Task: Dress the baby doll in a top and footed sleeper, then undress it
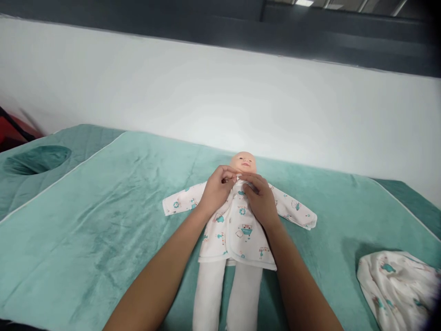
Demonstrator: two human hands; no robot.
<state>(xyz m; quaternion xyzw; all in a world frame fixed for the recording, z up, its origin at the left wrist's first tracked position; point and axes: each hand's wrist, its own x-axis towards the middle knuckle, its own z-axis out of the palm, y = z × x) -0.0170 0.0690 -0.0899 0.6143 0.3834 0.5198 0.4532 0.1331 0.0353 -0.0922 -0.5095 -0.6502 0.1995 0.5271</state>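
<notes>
A baby doll (244,161) lies on its back, head toward the wall, wearing a white printed jacket (246,225) and white trousers (208,289). Both sleeves spread out to the sides. At the doll's neck, my left hand (218,186) pinches one edge of the jacket collar, its fingers bent. My right hand (260,195) grips the collar's other edge close beside it, fingertips nearly meeting the left ones. Whatever fastener sits between the fingertips is too small to make out. Below the hands, the jacket's front edges lie overlapped down to the hem.
The doll rests on a bed with a green velvety cover (103,220). A crumpled white printed cloth (399,285) lies at the right front. At the far left the cover has an oval hole (39,158). A white wall (206,96) runs behind the bed.
</notes>
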